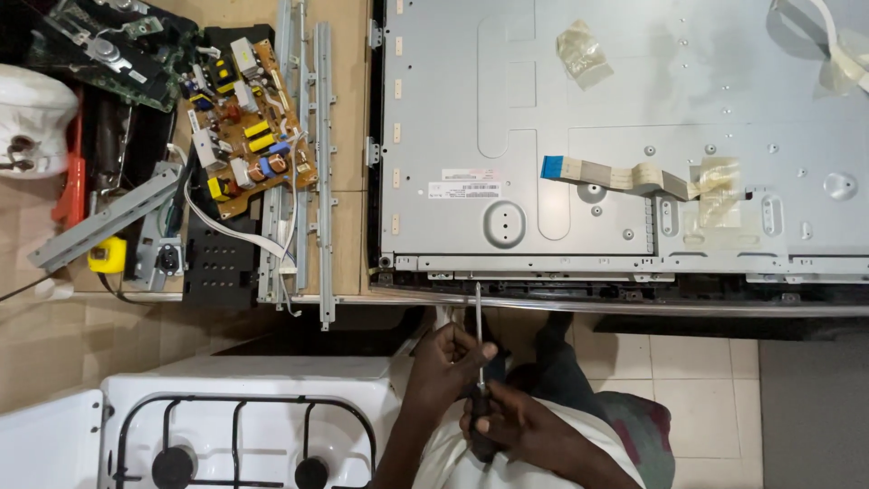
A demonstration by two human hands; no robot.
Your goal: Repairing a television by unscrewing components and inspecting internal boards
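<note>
My left hand (445, 365) pinches the metal shaft of a screwdriver (478, 335) between thumb and fingers. My right hand (507, 424) is wrapped around its dark handle, low in the view. The screwdriver points up, and its tip reaches the lower edge of a large grey metal back panel (543, 91) of a flat screen, which lies face down on the table. A flat ribbon cable (615, 175) with a blue end lies taped across the panel.
A brown circuit board (246, 127) with yellow and blue parts sits left of the panel, beside long metal rails (324, 163) and grey brackets. A white gas stove (235, 426) stands at the lower left. Tiled floor shows below the table edge.
</note>
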